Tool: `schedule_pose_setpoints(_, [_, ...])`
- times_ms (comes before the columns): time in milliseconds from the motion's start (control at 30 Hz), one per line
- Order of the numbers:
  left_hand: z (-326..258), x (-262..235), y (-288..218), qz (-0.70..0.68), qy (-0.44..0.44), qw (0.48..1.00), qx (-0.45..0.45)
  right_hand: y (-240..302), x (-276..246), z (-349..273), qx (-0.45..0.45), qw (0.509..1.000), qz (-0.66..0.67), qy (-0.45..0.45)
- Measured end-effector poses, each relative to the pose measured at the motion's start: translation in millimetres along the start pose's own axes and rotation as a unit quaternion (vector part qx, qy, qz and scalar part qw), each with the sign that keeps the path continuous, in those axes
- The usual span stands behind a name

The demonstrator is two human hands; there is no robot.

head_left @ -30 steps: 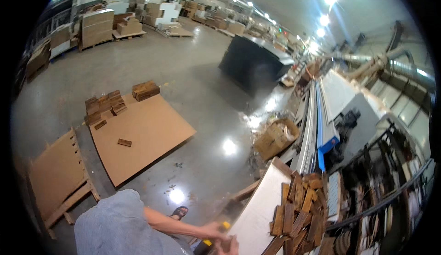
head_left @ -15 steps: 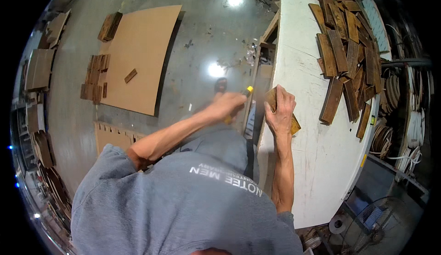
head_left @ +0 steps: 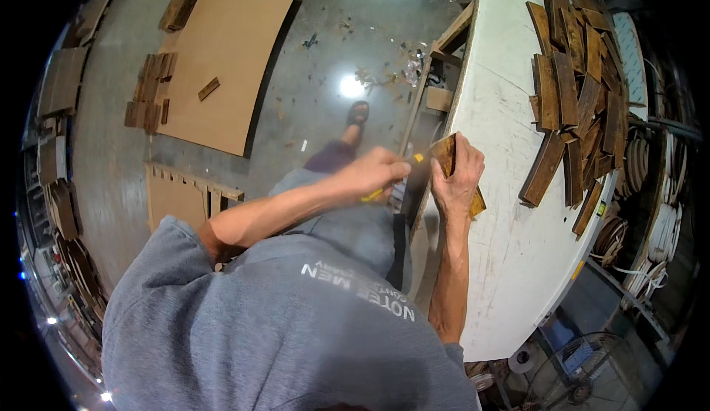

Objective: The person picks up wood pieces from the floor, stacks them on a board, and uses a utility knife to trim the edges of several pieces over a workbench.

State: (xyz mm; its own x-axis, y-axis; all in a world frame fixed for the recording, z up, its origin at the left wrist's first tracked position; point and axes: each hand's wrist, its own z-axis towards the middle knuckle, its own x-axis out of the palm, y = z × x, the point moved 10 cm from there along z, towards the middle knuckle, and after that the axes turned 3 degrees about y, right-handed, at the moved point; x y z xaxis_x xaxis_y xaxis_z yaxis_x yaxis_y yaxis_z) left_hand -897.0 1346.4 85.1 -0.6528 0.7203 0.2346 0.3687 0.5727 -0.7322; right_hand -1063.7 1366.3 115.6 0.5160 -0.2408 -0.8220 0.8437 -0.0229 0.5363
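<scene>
My right hand point(head_left: 460, 174) grips a short brown wooden plank point(head_left: 444, 150) at the near-left edge of the white tabletop point(head_left: 492, 263), fingers over its far side. The plank's lower end sticks out beside my wrist. My left hand point(head_left: 376, 174) is closed round a slim tool with yellow parts point(head_left: 418, 158), its end close to the plank's left end. Motion blurs the tool, so its kind and whether it touches the wood cannot be told.
A loose heap of brown wooden planks point(head_left: 566, 89) lies on the tabletop's far right. On the floor to the left, a large brown sheet point(head_left: 222, 63) bears one small plank, with stacked planks point(head_left: 151, 89) along its left side. A wire fan point(head_left: 584, 374) stands at lower right.
My left hand has brought the tool rightward, up to the plank's end. My right hand keeps its grip on the plank. The whole view has shifted slightly.
</scene>
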Motion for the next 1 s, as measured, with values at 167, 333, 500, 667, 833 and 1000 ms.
schedule_pose_setpoints(167, [0.1,-2.4,-13.6,0.023,-0.005,1.000,-0.014,-5.2,1.6,-0.3,0.003,1.000,-0.005,-0.002])
schedule_pose_setpoints(333, [10.1,-9.7,4.9,-0.039,0.014,0.998,-0.053,-5.1,5.5,-1.2,-0.004,1.000,0.000,0.001])
schedule_pose_setpoints(500, [72.8,-21.2,152.2,-0.145,0.097,0.970,-0.172,-7.3,7.8,-6.3,0.014,1.000,-0.004,0.013])
schedule_pose_setpoints(667, [105.1,-74.0,112.9,-0.016,-0.092,0.991,0.098,-4.8,10.2,-3.7,0.003,1.000,0.005,0.011])
schedule_pose_setpoints(833, [60.4,-88.9,49.3,-0.202,-0.077,0.976,0.018,-14.8,-13.4,-16.8,0.064,0.997,0.007,-0.043])
schedule_pose_setpoints(1000, [20.6,-103.8,81.8,-0.195,-0.122,0.972,-0.042,-42.4,-69.7,-46.8,0.139,0.984,-0.052,-0.094])
